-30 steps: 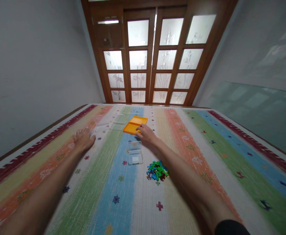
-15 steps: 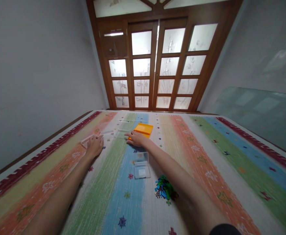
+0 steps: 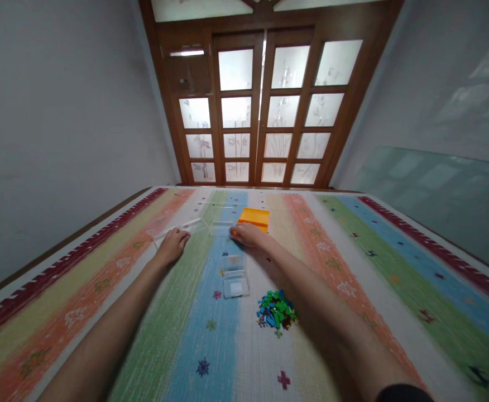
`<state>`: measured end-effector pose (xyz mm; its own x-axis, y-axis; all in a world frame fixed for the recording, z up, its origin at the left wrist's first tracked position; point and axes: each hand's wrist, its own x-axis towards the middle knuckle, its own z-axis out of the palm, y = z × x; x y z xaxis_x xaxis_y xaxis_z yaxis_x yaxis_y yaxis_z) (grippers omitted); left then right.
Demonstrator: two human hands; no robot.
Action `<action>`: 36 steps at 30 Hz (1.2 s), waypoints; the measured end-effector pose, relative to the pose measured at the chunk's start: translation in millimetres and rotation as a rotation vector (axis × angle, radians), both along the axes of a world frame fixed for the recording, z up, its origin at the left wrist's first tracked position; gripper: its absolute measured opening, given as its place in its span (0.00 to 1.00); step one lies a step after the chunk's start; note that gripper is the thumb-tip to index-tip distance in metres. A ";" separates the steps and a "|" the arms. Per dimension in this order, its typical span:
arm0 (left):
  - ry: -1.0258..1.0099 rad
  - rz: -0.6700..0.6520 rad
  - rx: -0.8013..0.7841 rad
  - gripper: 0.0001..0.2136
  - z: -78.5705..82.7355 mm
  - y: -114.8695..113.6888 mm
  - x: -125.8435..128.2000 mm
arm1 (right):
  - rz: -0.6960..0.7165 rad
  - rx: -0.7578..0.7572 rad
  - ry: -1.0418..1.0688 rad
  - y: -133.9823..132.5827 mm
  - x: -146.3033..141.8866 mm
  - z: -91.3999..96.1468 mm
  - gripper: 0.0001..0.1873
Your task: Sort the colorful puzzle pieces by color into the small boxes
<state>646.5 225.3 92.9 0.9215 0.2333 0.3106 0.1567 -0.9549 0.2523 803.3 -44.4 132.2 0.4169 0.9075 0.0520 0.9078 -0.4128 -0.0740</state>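
Both my arms reach far out over a striped rug [image 3: 336, 290]. My left hand [image 3: 172, 245] is curled on the near edge of a long clear plastic box [image 3: 181, 228]. My right hand [image 3: 247, 235] is closed on a second clear box [image 3: 221, 228], just in front of an orange tray [image 3: 253, 218]. Nearer to me, between my forearms, lies a small clear case [image 3: 235, 277] with its lid open. A pile of small coloured bricks [image 3: 276, 310] sits to the right of that case, beside my right forearm.
A wooden door with frosted glass panes [image 3: 265, 106] closes off the far end of the rug. A bare wall runs along the left. A glass panel [image 3: 437, 190] leans on the right wall.
My left hand moved right and forward onto the long clear box. My right hand slid from the orange tray's corner to the clear box beside it. The camera view shifted slightly.
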 end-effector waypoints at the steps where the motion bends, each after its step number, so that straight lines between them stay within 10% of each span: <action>1: -0.003 -0.025 -0.006 0.14 -0.1 -5.8 4.3 | -0.017 -0.002 -0.005 -10.8 0.1 0.5 0.14; 17: 0.013 -0.414 -0.097 0.14 4.3 -115.3 32.8 | -0.246 0.058 -0.027 -180.4 -18.5 -11.6 0.13; 36: 0.058 -0.515 -0.160 0.13 15.8 -156.0 -8.1 | -0.210 0.060 0.008 -200.3 -75.1 -17.5 0.12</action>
<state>638.4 69.3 108.7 0.9437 -0.2125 0.2537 -0.3031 -0.8624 0.4054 728.2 -244.7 114.7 0.5972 0.7959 0.0992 0.8015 -0.5876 -0.1111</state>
